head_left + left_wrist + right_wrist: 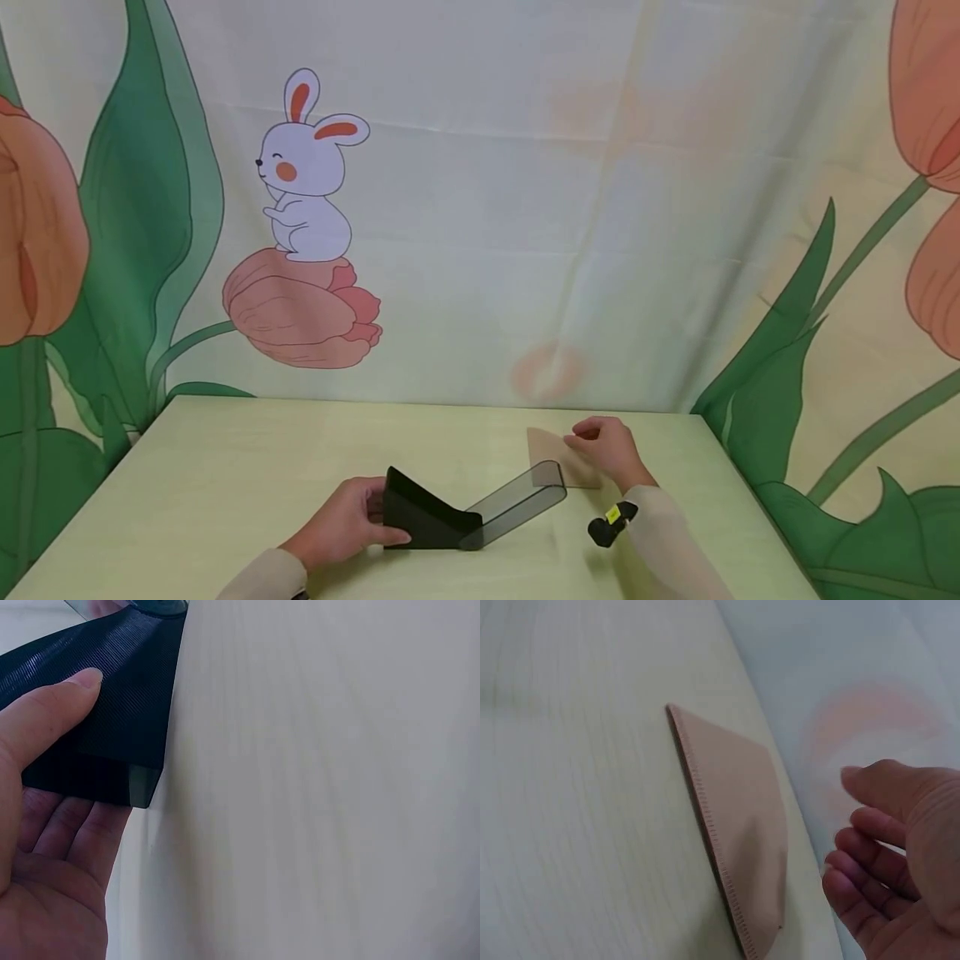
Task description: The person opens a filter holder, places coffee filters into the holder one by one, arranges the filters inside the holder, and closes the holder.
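My left hand (343, 521) grips a black wedge-shaped box (422, 518) by its tall end, thumb on the near face and fingers behind. A see-through smoky lid (517, 502) extends from the box's low end, swung up and to the right. In the left wrist view the ribbed black box (127, 690) has a hollow, open end facing the palm. Behind the lid, on the table, lies a stack of brown paper coffee filters (551, 450) with a crimped edge, clearer in the right wrist view. My right hand (609, 450) hovers beside it, fingers loosely bent, holding nothing.
The pale wood-grain table (247, 467) ends at a printed cloth backdrop (465, 250) with a rabbit and tulips. A small black wrist camera (603, 529) with a yellow label sits on my right wrist.
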Tool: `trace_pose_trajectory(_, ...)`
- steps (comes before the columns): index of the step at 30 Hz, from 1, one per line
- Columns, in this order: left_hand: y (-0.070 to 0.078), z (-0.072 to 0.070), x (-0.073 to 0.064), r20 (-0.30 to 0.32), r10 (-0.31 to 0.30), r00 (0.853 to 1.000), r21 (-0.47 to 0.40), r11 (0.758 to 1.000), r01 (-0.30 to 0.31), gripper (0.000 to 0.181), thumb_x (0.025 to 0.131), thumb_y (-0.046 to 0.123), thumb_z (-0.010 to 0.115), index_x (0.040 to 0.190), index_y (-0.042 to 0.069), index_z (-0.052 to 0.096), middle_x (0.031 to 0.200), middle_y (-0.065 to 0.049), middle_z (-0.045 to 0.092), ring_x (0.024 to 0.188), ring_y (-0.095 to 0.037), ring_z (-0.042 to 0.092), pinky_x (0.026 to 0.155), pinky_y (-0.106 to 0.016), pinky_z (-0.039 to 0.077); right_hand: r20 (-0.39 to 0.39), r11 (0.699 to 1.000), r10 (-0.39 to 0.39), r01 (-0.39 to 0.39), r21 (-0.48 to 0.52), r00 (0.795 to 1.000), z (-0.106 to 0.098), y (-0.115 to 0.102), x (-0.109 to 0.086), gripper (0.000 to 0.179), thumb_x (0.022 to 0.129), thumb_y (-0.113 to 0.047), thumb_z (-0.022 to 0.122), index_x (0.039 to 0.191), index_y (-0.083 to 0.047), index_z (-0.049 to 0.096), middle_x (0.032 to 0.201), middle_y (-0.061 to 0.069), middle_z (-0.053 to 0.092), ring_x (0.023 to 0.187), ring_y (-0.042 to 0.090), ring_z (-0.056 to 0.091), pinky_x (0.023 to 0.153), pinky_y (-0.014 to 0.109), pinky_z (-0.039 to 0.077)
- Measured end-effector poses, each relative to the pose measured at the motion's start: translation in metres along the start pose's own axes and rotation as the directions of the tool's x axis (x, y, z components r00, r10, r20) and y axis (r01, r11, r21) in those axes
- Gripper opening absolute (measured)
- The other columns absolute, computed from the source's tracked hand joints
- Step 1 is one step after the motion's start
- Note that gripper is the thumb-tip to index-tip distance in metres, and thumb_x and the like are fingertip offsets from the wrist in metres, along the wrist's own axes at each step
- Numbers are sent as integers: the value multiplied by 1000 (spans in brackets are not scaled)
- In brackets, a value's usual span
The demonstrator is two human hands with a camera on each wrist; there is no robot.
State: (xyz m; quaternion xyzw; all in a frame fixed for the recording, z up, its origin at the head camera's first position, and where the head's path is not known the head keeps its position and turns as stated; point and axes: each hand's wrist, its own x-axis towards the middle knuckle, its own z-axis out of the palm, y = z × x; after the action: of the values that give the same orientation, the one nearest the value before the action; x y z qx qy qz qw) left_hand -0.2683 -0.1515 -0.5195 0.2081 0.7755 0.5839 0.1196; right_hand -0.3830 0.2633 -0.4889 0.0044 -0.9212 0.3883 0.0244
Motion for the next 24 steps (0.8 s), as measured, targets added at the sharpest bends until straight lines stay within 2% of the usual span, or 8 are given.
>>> trace_pose_trajectory(8,1,0,0,8,-7,1000,-12,1000,8,45,79,16,89,120,8,71,113,-8,77,99,-20,74,85,-26,58,77,991,98,-90,-94,992,9,0,8,42,84,-23,85,116,-1,70,114,12,68,102,27,61,91,44,54)
trace_pose_trajectory(18,0,-1,0,4,0,1000,9,1000,0,44,79,18,90,119,11,72,112,-5,78,99,-18,75,86,-26,59,86,980,135,-120,-159,987,13,-1,10,51,79,-29,89,114,1,68,115,14,68,103,28,60,95,48,52)
trace_pose_trajectory(24,-1,-2,-1,16,1,1000,-14,1000,-1,44,80,16,89,119,9,71,113,-7,78,99,-19,75,85,-27,59,94,976,141,-122,-179,986,16,3,15,50,78,-31,91,110,0,68,113,13,69,102,28,61,94,47,53)
